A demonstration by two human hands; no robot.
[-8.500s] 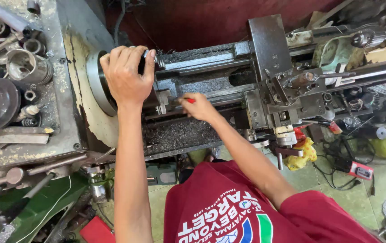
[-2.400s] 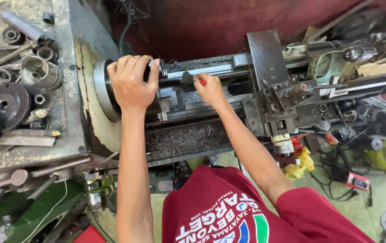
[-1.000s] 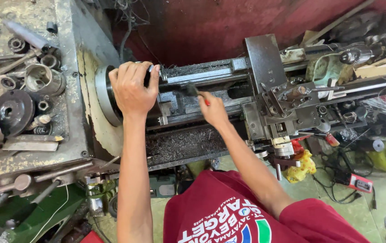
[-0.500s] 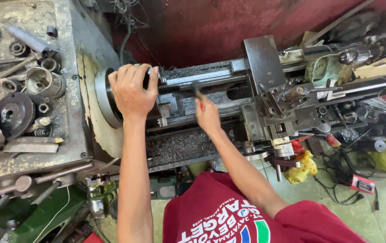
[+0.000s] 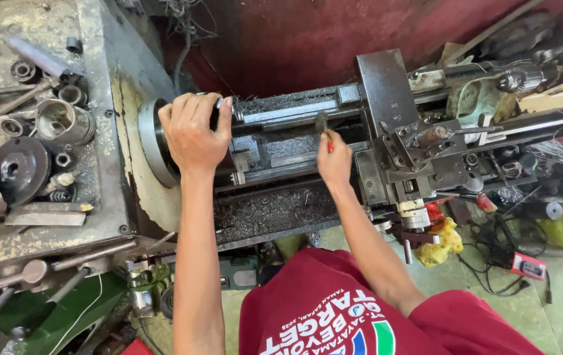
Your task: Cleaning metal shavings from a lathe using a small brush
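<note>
A dark metal lathe (image 5: 294, 141) stretches from left to right in front of me. My left hand (image 5: 194, 130) is clamped over the round chuck (image 5: 153, 146) at its left end. My right hand (image 5: 334, 160) holds a small brush with a red handle (image 5: 325, 131), bristles pointing up over the lathe bed between chuck and carriage. The grey carriage with its tool post (image 5: 405, 141) stands just right of that hand. Metal chips (image 5: 275, 212) lie in the tray below the bed.
The headstock top (image 5: 38, 125) at left carries several loose rings, gears and a flat bar. Levers stick out at the lower left. A yellow rag (image 5: 442, 242), cables and small tools lie on the floor at right. A dark red wall is behind the lathe.
My right hand has swept the brush back and forth over the bed, and now it sits slightly further right and up. My left hand has stayed on the chuck.
</note>
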